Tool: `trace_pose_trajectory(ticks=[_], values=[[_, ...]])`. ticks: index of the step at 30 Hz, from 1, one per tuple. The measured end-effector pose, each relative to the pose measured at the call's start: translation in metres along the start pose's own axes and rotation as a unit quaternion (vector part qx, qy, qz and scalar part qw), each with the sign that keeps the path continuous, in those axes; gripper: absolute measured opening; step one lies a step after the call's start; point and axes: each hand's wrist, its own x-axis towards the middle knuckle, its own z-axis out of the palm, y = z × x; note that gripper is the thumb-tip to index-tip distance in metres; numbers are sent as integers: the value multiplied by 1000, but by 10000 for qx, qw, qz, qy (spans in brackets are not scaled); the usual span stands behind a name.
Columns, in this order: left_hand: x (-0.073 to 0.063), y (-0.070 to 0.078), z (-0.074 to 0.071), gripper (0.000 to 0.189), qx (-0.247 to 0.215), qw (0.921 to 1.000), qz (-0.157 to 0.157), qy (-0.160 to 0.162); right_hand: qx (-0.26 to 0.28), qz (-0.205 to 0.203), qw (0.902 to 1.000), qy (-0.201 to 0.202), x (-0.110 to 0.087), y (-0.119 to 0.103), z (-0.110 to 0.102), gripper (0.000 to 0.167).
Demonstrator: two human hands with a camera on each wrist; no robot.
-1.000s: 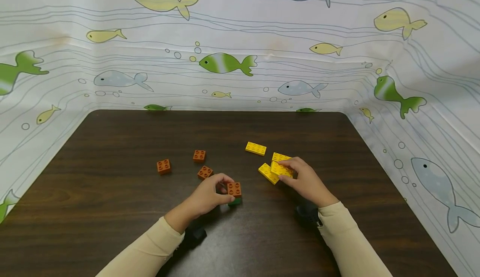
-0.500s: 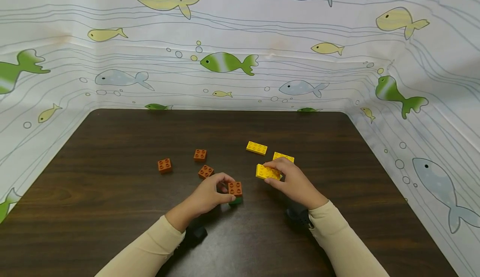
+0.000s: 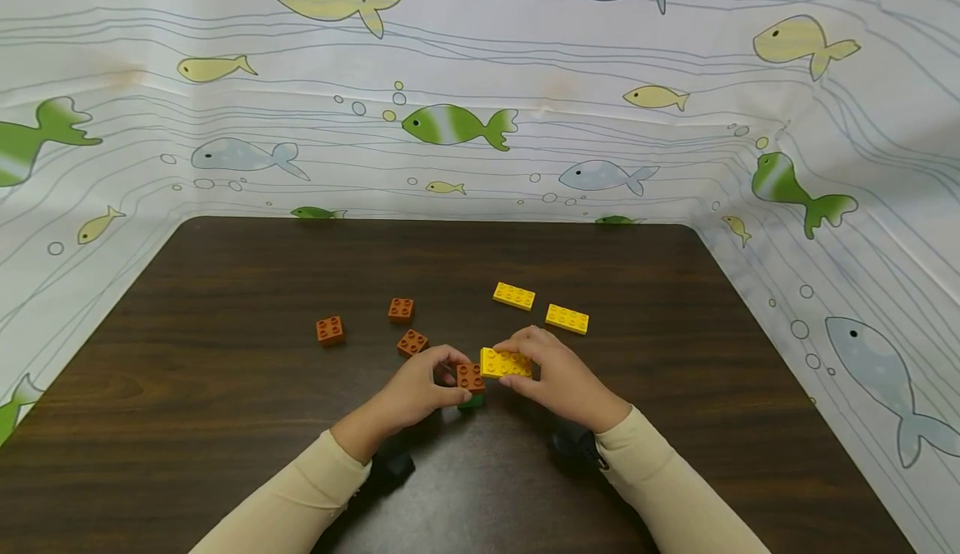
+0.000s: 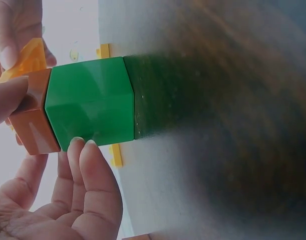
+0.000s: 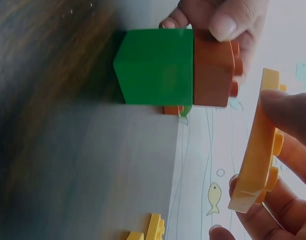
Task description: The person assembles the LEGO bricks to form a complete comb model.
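Observation:
My left hand steadies a small stack: an orange toy building brick on a taller green block. Its thumb lies on the orange brick, while fingertips touch the green block's side in the left wrist view. The green block stands on the table. My right hand pinches a long, thin yellow building brick between thumb and fingers. That brick is raised level with the stack's top, close to its right side. In the right wrist view, a gap shows between the yellow brick and the orange studs.
Orange bricks lie loose left of the stack: one farthest left, one behind, one near the left hand. Two long yellow bricks, one nearer the middle and one farther right, lie on the dark wooden table.
My right hand has lifted the yellow brick off the group at the right and carried it left to the stack. The left hand has kept its place on the stack.

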Motion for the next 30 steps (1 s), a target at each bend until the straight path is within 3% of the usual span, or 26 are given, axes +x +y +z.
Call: trace_pose_trajectory(ticks=[13,22,30], values=[[-1,0,-1,39,-86,9999,96,-72,59,-185,9994,-301,7,-8,10,35],[-2,0,-1,35,16,9998,198,-77,-69,-462,9984,-306,10,-10,15,34],[-1,0,0,35,-30,9996,260,-79,-167,-449,9979,-430,13,-15,12,33]])
